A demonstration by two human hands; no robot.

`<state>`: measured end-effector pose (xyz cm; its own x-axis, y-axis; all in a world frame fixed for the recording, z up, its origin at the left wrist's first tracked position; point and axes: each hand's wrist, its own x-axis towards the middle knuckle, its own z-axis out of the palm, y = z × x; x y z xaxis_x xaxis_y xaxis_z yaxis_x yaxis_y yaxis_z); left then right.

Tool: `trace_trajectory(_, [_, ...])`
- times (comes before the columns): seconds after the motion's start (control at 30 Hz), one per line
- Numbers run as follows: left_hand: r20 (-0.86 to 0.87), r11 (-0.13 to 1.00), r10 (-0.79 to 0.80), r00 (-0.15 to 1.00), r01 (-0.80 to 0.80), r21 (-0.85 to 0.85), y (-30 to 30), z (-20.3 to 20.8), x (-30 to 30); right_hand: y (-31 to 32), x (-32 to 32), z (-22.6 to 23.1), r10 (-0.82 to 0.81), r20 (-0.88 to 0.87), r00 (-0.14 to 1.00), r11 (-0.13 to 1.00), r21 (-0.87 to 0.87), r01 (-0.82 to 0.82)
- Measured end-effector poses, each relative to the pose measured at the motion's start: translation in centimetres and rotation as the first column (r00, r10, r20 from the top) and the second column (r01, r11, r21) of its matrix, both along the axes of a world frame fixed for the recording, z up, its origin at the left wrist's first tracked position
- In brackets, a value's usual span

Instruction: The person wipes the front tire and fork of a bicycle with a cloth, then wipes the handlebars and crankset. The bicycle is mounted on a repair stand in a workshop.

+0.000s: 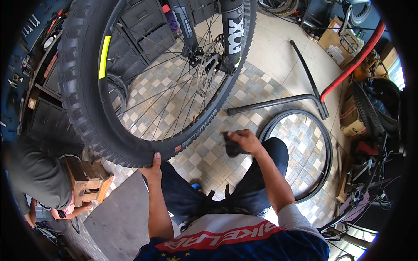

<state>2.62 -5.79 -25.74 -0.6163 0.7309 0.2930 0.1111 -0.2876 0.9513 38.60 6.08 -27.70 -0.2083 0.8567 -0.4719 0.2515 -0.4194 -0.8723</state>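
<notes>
A large knobby bicycle tire [80, 104] on a spoked front wheel fills the upper left, mounted in a black suspension fork [232, 32]. My left hand [152, 169] grips the tire's lowest edge, thumb on the sidewall and fingers hidden behind the tread. To the right of the wheel, apart from it, my right hand [247, 142] is closed around a crumpled dark rag [234, 148]. A disc rotor [209, 69] sits at the hub. The rim carries a yellow strip [104, 56].
A loose black tire [324, 174] lies on the checkered floor at right, beside a red and black stand [320, 100]. At left, another person [37, 174] bends near a wooden stool [89, 178]. Drawers [146, 26] stand behind the wheel; bike parts and boxes [350, 117] crowd the right.
</notes>
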Motion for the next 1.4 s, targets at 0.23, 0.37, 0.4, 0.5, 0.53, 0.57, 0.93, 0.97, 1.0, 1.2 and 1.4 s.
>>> trace_trajectory(0.23, [0.045,0.995,-0.006,0.999,0.002,0.104,0.5,0.7,0.7,-0.7,2.1,-1.0,-0.078,-0.366,0.927,0.958,0.231,0.172])
trace_trajectory(0.37, [0.036,0.992,-0.108,0.993,0.110,-0.062,-1.2,1.1,-0.6,-0.4,1.1,-0.9,-0.145,-0.648,0.748,0.920,0.190,0.342])
trace_trajectory(0.4, [0.011,0.977,-0.160,0.987,0.160,-0.143,-1.8,1.7,-1.3,-0.1,0.7,-0.7,-0.172,-0.665,0.727,0.946,0.094,0.310])
trace_trajectory(0.5, [0.028,0.981,-0.183,0.983,0.184,-0.058,-3.1,4.1,-2.6,0.1,-1.1,-0.3,-0.060,-0.826,0.561,0.950,0.126,0.287])
trace_trajectory(0.53, [0.044,0.980,-0.194,0.980,0.192,0.048,-3.4,5.0,-2.7,-0.1,-1.8,-0.3,-0.064,-0.806,0.588,0.968,0.093,0.233])
trace_trajectory(0.57, [0.015,0.983,-0.161,0.987,0.159,0.090,-3.2,6.0,-2.7,-0.1,-2.4,-0.4,0.054,-0.750,0.659,0.967,0.204,0.152])
trace_trajectory(0.93, [-0.083,0.990,0.124,0.989,-0.117,0.077,0.1,7.1,1.9,4.8,-13.6,-1.5,0.415,0.512,0.752,0.745,0.284,-0.604])
trace_trajectory(0.97, [-0.089,0.990,0.128,0.988,-0.122,0.071,0.0,6.8,1.9,4.7,-13.8,-1.2,0.408,0.544,0.734,0.739,0.276,-0.615])
trace_trajectory(1.0, [-0.095,0.988,0.146,0.985,-0.139,0.073,0.1,6.5,1.7,4.4,-13.7,-0.9,0.377,0.581,0.721,0.740,0.279,-0.612])
trace_trajectory(1.2, [-0.102,0.986,0.160,0.982,-0.164,-0.031,0.8,5.9,-1.0,0.8,-11.3,-1.2,0.302,0.647,0.700,0.696,0.352,-0.625])
trace_trajectory(1.4, [-0.029,0.983,0.175,0.984,-0.173,0.069,1.3,5.8,-0.1,0.8,-12.1,-1.3,0.229,0.696,0.680,0.769,0.299,-0.565])
